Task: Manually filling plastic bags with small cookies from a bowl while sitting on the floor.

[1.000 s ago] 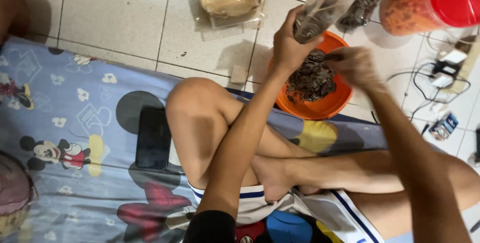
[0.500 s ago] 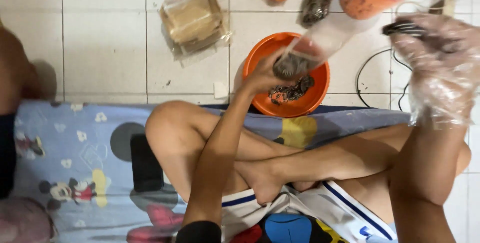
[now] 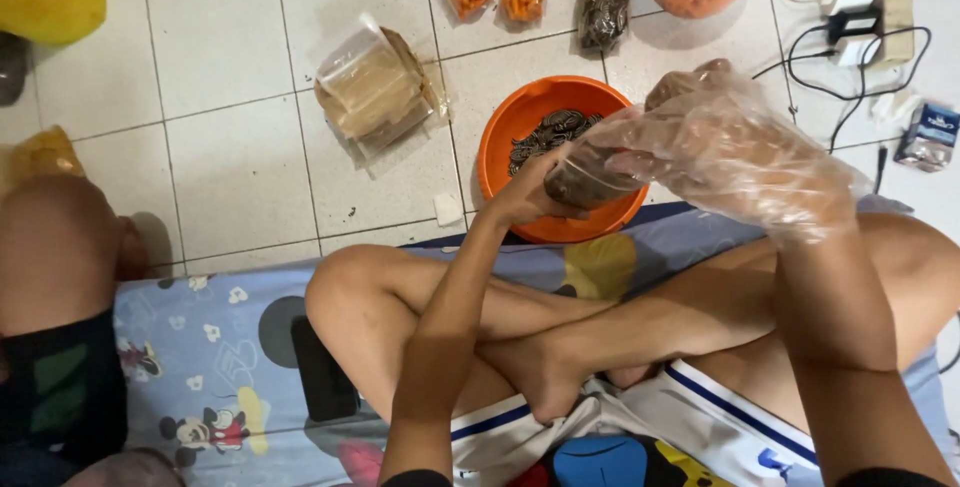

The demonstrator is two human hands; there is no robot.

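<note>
Orange bowl catches spills: left hand grips a seed-filled clear bag while the gloved right hand clasps its top.

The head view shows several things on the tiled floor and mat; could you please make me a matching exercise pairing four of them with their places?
Things:
1. orange bowl
2. black phone
3. small clear bag
4. stack of clear bags

Places:
A. on the cartoon mat, beside the knee
B. on the tiles, left of the bowl
C. held by the left hand, with the gloved right hand at it
D. on the tiles, in front of the crossed legs

Pairs: 1-D, 2-A, 3-C, 4-B
</note>
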